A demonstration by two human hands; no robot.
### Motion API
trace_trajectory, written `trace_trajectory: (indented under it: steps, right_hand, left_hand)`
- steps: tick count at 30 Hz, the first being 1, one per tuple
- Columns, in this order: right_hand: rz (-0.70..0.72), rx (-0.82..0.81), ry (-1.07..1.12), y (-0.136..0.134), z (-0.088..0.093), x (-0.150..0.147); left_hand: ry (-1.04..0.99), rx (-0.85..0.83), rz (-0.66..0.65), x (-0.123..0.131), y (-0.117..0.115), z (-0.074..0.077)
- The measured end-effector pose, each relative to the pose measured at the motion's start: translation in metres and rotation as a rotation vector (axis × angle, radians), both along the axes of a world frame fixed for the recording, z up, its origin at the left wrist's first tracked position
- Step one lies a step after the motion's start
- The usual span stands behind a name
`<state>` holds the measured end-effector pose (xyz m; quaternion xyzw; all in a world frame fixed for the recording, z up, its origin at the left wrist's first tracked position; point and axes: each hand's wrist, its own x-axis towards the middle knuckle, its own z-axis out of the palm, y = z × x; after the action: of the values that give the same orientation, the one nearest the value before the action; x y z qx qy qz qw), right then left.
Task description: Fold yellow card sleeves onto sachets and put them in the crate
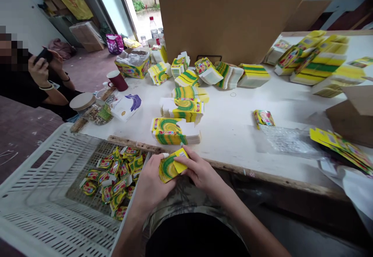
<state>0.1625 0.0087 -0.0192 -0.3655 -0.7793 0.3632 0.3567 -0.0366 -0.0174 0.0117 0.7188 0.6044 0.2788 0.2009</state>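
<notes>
A small yellow and green printed carton (168,170) is between my two hands, just off the table's front edge. My left hand (153,179) is closed around its left side, thumb below. At the carton's right end, the fingers of my right hand (198,167) grip near the flap with the barcode. Right ahead on the table lies a stack of flat cartons (169,130), with another stack (186,109) behind it. To my left a white plastic crate (35,175) holds several small cartons (118,187) in a loose heap.
More flat carton stacks (253,74) line the back by a large cardboard sheet (221,16). A maroon mug (118,81) and a lidded jar (94,111) stand left. Bubble wrap (287,140) lies right. A person (43,70) at the left holds a phone.
</notes>
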Motion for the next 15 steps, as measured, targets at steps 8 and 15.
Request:
trace_trajectory:
  steps: [8,15]
  right_hand:
    - [0.056,-0.065,0.020,0.006,0.020,0.013]
    - [-0.116,-0.447,0.490,-0.002,0.011,-0.006]
  left_hand:
    - [-0.005,0.051,-0.052,-0.001,0.008,0.010]
    - [-0.021,0.229,-0.022,0.021,0.004,0.002]
